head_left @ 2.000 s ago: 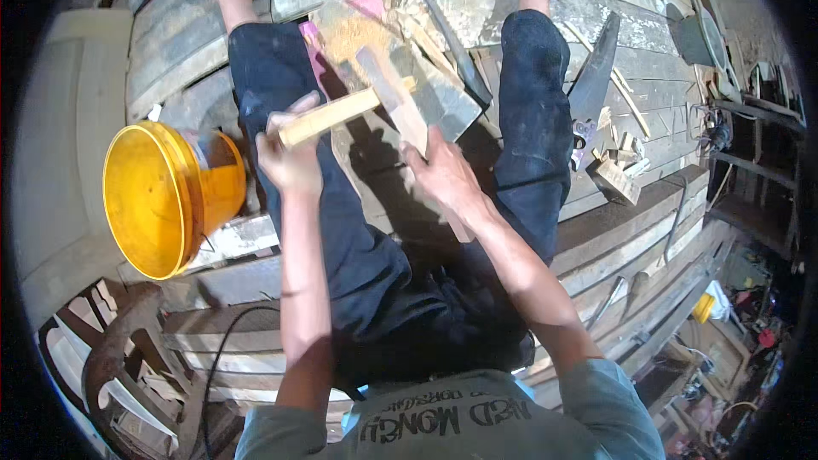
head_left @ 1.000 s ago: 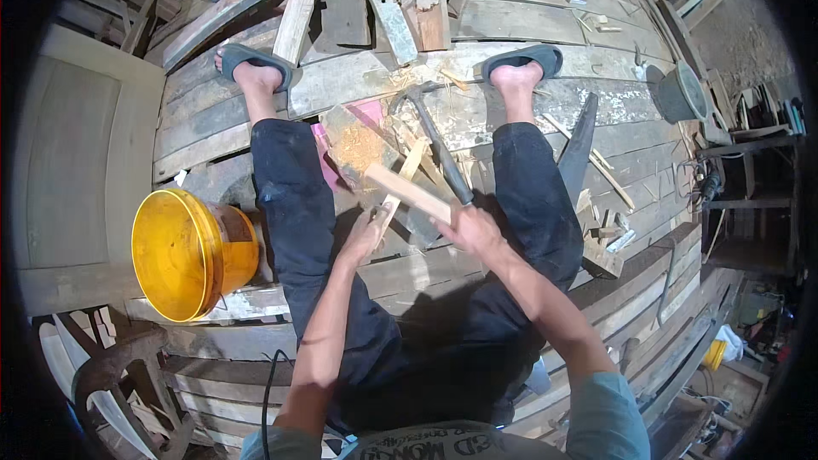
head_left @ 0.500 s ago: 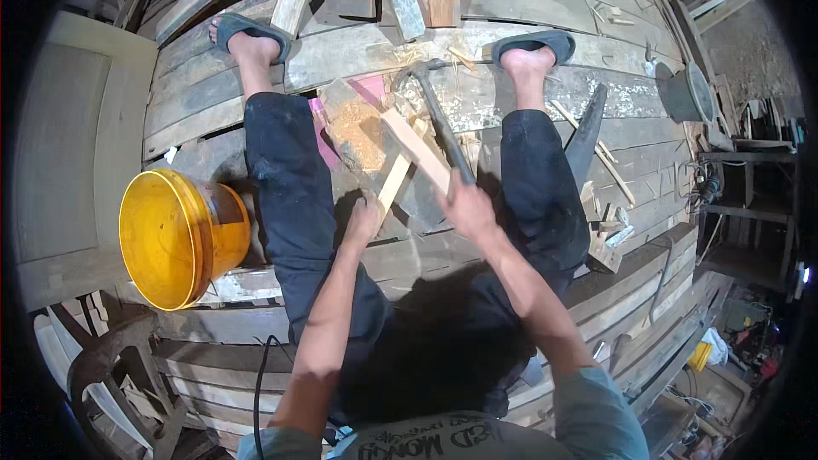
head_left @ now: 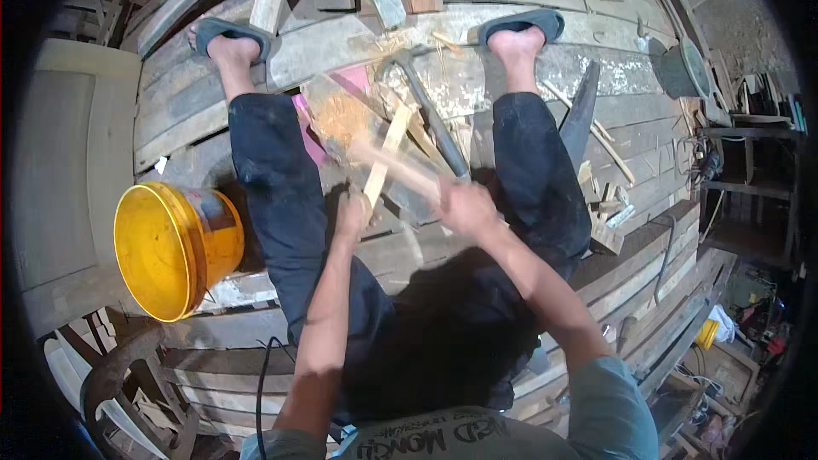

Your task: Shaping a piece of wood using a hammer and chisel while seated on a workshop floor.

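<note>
left hand gripping upright stick, now planted on the block between the knees, no longer held aloft | right hand clenched on a blurred wooden club, swung onto stick beside left hand | bucket left of left arm | hammering seems under way

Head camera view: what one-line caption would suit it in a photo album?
Seated on weathered planks, a person steadies a wooden strip with the left hand while the right hand swings a blurred tool, beside a tipped yellow bucket.
</note>
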Available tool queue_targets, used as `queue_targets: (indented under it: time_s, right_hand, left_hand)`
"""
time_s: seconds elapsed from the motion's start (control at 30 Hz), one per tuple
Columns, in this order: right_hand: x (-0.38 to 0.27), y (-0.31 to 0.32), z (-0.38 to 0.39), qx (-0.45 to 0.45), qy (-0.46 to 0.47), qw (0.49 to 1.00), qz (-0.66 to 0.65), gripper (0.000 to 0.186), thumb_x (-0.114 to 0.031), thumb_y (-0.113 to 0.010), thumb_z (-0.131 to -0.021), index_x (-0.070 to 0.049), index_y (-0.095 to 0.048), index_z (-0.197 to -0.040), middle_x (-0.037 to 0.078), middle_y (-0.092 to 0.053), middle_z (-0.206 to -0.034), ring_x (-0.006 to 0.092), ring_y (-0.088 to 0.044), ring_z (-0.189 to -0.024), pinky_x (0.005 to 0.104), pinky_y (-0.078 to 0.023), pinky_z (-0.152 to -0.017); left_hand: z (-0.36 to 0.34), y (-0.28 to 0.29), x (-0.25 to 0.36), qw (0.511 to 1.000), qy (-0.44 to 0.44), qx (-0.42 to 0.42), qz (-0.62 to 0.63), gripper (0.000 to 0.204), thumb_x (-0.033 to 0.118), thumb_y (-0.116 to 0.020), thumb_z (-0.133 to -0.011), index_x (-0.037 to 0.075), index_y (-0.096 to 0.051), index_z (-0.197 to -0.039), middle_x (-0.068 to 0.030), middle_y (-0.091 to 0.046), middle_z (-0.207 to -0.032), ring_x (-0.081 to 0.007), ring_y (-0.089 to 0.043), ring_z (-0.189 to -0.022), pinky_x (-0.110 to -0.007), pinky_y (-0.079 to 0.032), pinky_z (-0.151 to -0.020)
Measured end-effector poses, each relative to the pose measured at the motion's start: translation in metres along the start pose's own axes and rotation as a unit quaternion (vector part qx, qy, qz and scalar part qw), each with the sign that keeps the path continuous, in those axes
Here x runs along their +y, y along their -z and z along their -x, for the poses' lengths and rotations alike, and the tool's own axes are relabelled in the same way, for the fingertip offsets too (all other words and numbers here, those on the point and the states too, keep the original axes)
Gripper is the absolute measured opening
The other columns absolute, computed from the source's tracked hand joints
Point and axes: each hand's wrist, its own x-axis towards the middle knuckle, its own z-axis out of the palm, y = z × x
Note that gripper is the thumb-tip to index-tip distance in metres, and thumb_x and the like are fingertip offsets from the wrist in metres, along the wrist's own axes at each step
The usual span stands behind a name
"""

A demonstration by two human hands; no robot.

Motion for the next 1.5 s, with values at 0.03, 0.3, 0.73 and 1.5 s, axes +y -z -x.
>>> queue_targets:
  time_s: [0.03,0.3,0.73,1.5]
  right_hand:
    - [0.007,0.008,-0.011,0.021,-0.108,0.992,-0.065,0.052,-0.042,-0.052,-0.089,0.002,-0.052,-0.117,0.024,-0.066,-0.078,0.0389,-0.066,-0.071,0.0481,-0.053,-0.065]
    - [-0.007,-0.005,0.006,-0.02,-0.068,0.997,-0.015,0.054,-0.035,-0.055,-0.087,-0.001,-0.043,-0.127,0.022,-0.066,-0.075,0.0384,-0.066,-0.072,0.049,-0.053,-0.064]
    - [-0.029,-0.022,0.011,0.016,-0.117,0.987,-0.105,0.047,-0.039,-0.055,-0.087,0.002,-0.05,-0.108,0.027,-0.064,-0.077,0.0451,-0.064,-0.072,0.053,-0.052,-0.068]
    - [-0.002,0.015,-0.026,0.091,-0.188,0.971,-0.119,0.049,-0.037,-0.056,-0.089,0.004,-0.049,-0.115,0.022,-0.065,-0.067,0.0353,-0.068,-0.066,0.0447,-0.057,-0.063]
  left_hand:
    - [0.008,-0.007,0.01,0.999,-0.022,0.015,0.041,0.054,0.038,-0.042,-0.093,-0.007,-0.064,-0.073,-0.0162,-0.061,-0.059,-0.0259,-0.062,-0.05,-0.037,-0.047,-0.046]
    - [-0.007,0.004,0.0,0.968,-0.079,0.239,-0.017,0.064,0.042,-0.034,-0.098,-0.012,-0.062,-0.076,-0.0283,-0.063,-0.073,-0.0449,-0.06,-0.069,-0.048,-0.044,-0.065]
    - [0.012,0.0,0.035,0.978,-0.026,0.206,-0.021,0.052,0.034,-0.043,-0.092,-0.013,-0.062,-0.084,-0.0324,-0.062,-0.079,-0.0456,-0.063,-0.078,-0.049,-0.044,-0.065]
    - [0.014,-0.004,0.034,0.957,-0.138,0.245,-0.066,0.053,0.03,-0.034,-0.096,-0.011,-0.062,-0.079,-0.0323,-0.061,-0.077,-0.0466,-0.061,-0.081,-0.05,-0.047,-0.07]
